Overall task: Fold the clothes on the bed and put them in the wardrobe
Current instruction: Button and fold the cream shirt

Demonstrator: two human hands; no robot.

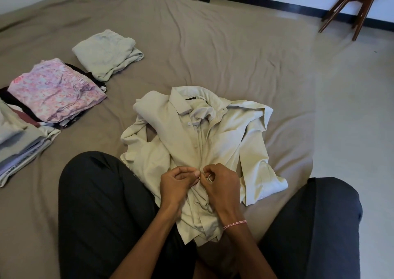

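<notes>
At the far left edge of the bed [213, 44] lies a stack of folded clothes [21, 142], with printed lettering along one edge. Just beside it sits a second pile topped by a pink floral garment [55, 91], and farther back a folded pale green garment [106, 53] lies near it. In the middle, a cream button-up shirt [223, 133] lies front-up on the bed, collar pointing away from the person, its sleeves rumpled to either side and its hem drawn into the lap between two knees in dark trousers [102, 204]. The left hand [177, 182] comes up from below, wrist bent, fingers curled, its grip pinched on the shirt's front edge at the placket. The right hand [221, 184] meets it fingertip to fingertip, fingers curled, its grip also clamped on a fold of the same placket; a pink-and-white string bracelet [234, 224] circles that wrist. At the far right, a wooden chair [349, 11] stands on the pale floor [351, 97].
</notes>
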